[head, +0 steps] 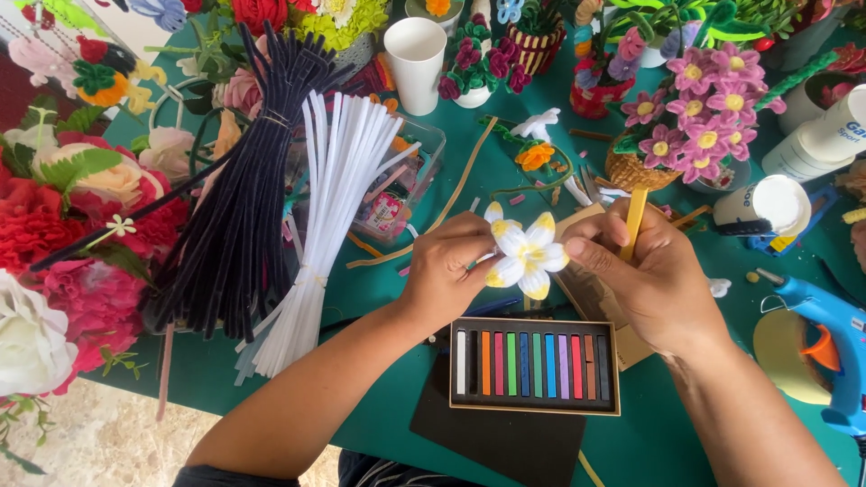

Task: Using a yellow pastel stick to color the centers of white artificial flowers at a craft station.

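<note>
Evidently both hands are pinching a small white pipe-cleaner flower with yellow-tipped petals (525, 255) above a box of coloured pastel sticks (534, 365): left hand (448, 268) gripping behind the petals, right hand (642, 271) also holding a yellow stick (635, 222). It looks light, soft and easily bent, best held by its centre.

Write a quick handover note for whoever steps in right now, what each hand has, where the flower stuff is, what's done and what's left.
Left hand: pinching the white pipe-cleaner flower with yellow-tipped petals from its left side.
Right hand: holds a yellow chalk stick, thumb against the flower's right petals.
Open box of coloured chalk sticks lies just below the hands on the green table; white pipe-cleaner bundle and dark navy pipe-cleaner bundle to the left; blue glue gun at right.
Done: flower shaped, petal tips yellow.
Left: apparently more colouring; no stem visible.
</note>
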